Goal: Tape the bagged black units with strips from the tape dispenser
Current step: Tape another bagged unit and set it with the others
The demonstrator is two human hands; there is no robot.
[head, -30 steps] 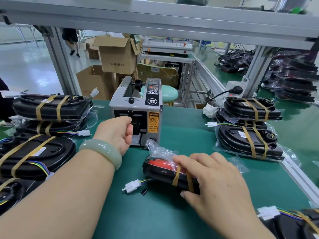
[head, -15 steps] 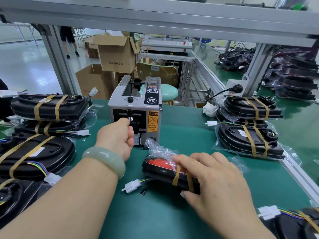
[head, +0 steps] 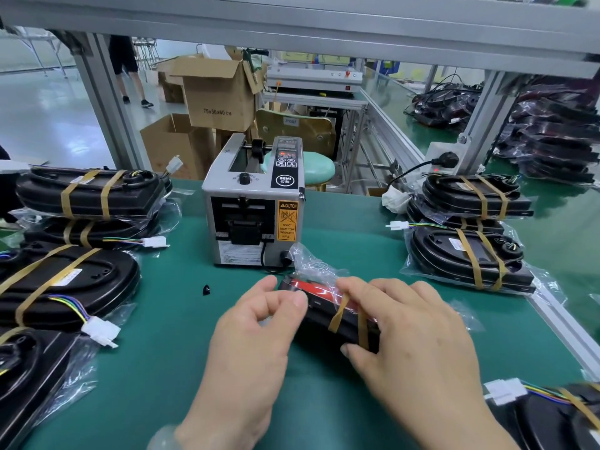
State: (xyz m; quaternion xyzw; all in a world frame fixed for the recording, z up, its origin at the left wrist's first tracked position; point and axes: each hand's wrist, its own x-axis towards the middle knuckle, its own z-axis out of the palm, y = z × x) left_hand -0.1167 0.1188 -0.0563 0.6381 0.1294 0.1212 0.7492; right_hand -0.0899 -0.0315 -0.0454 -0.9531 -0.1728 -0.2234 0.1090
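**Left hand** [head: 256,326]: fingers are curling inward, and the thumb and forefinger are meeting at the left end of the bagged black unit [head: 319,316]. Whether they are pinching anything cannot be told.

**Right hand** [head: 418,332]: fingers are lying over the top of the unit while the thumb is pressing its near side, gripping it.

**Bagged black unit**: it has a red lens and is sitting in a clear bag at the middle of the green surface [head: 181,319], just in front of the tape dispenser [head: 253,203]. Two tan tape strips [head: 337,315] are wrapping it beside the right hand's fingers.

**Tape dispenser**: a grey machine showing "SEMI" on a black panel and an orange label reading "CAUTION DO NOT INSERT YOUR FINGERS INTO OUTLET".

**Small black fragment** [head: 206,290]: lying apart on the surface, left of the unit.

**Taped units**: they are sitting stacked along the left edge [head: 87,196] and the right edge [head: 467,254].

**Cardboard box** [head: 217,99]: standing beyond the far edge, printed "75x36x40 CM".
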